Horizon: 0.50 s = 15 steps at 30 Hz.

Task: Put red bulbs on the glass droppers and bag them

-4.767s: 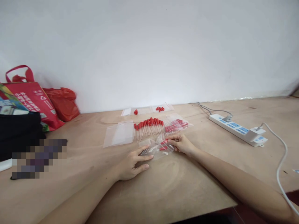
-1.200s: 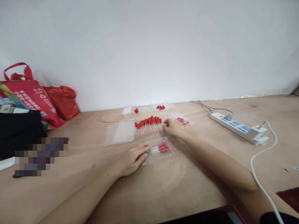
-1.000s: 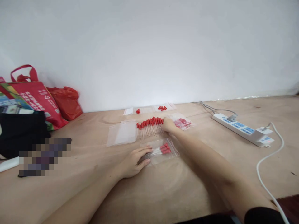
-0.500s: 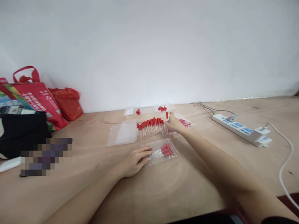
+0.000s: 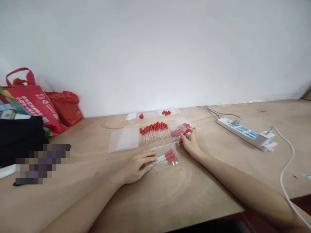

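Several red-bulbed droppers [image 5: 155,129] lie in a row on the wooden table. Nearer to me is a clear zip bag [image 5: 178,158] with several droppers [image 5: 170,155] inside. My left hand [image 5: 139,166] rests on its left end, fingers apart. Between the fingertips of my right hand [image 5: 189,142] is one dropper [image 5: 186,131], red bulb up to the right, clear tip pointing down left toward the bag. Behind that hand lies a filled bag [image 5: 178,124] of droppers. Flat clear bags [image 5: 123,139] lie left of the row.
Along the wall lie more clear bags with loose red bulbs [image 5: 166,113]. A white power strip [image 5: 245,132] with cables is on the right. Red bags [image 5: 64,108], a black cloth [image 5: 21,139] and a pixelated object [image 5: 43,165] occupy the left.
My right hand has come back from the far end of the row toward me, bringing a dropper that is now tilted. My left hand stays on the bag. The view has shifted slightly.
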### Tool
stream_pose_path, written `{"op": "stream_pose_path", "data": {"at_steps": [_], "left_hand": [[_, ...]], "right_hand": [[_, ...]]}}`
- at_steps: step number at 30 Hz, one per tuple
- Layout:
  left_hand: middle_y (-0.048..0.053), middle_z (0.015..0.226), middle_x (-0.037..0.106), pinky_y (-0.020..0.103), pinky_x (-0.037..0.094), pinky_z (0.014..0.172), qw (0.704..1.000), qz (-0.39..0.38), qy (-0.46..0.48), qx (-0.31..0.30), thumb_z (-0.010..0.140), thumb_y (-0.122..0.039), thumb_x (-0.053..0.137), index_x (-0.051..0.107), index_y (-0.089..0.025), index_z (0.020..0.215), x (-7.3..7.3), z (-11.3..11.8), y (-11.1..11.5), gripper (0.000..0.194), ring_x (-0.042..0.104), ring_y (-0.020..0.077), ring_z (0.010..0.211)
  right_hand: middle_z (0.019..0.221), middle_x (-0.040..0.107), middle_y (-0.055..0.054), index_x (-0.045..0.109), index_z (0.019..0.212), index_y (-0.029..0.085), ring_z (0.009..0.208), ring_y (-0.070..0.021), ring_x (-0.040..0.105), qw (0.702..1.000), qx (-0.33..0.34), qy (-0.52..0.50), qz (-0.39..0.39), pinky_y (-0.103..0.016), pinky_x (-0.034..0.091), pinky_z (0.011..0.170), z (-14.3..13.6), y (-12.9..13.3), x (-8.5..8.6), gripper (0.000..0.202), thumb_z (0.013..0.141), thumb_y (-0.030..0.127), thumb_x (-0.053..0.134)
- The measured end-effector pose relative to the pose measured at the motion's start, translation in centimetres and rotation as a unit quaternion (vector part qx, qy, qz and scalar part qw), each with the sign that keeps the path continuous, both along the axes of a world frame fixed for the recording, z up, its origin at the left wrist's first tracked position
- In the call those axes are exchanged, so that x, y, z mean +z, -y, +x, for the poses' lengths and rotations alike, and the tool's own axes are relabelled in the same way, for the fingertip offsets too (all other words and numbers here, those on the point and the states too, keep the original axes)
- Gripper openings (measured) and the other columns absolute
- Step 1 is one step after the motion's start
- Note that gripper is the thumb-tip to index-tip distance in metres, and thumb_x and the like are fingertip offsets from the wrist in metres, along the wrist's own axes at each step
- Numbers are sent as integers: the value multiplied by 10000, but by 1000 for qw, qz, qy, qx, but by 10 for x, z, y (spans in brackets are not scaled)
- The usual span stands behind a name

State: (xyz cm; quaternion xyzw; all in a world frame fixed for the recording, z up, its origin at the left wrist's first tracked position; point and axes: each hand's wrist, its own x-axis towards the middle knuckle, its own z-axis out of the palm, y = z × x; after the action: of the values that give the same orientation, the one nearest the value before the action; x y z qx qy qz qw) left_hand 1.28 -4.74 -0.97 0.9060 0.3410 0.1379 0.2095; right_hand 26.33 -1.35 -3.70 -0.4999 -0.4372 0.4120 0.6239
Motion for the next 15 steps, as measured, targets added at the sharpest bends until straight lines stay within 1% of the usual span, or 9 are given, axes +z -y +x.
{"op": "stream_pose_path", "data": {"at_steps": [4,7,10,12,15], "left_hand": [[26,1289,451,375,340,984,1000,6,-9,1,865,-289,392,513,-260,1169,1,1,1,329,392,191,1197],[26,1300,438,373,325,996,1000,16,-15,4,868,-293,381,480,-254,1197,0,2,2,346,372,186,1211],[28,1311,424,377,315,1004,1000,18,-17,14,866,-306,385,417,-251,1246,0,2,3,385,367,186,1213],[33,1317,416,382,316,1002,1000,16,-18,19,864,-308,390,394,-246,1261,0,2,3,401,371,191,1210],[38,1326,404,386,306,1008,999,16,-21,20,868,-315,381,379,-241,1269,-2,0,2,408,362,193,1215]], "right_hand": [[552,499,85,270,932,245,452,-129,553,998,32,-57,-23,-273,478,468,-6,5,-1,323,729,357,495],[574,514,72,350,826,231,472,-106,549,994,59,-70,-52,-255,478,493,-7,12,3,283,688,365,557],[616,537,49,440,727,197,528,-92,553,993,88,-46,-67,-241,480,540,-5,16,4,300,588,339,665],[627,550,44,485,699,179,531,-87,545,992,102,-25,-69,-241,474,550,-3,16,3,314,538,333,706],[621,588,26,544,707,160,539,-104,553,987,144,9,-70,-261,466,564,-2,16,1,317,526,358,714]]}}
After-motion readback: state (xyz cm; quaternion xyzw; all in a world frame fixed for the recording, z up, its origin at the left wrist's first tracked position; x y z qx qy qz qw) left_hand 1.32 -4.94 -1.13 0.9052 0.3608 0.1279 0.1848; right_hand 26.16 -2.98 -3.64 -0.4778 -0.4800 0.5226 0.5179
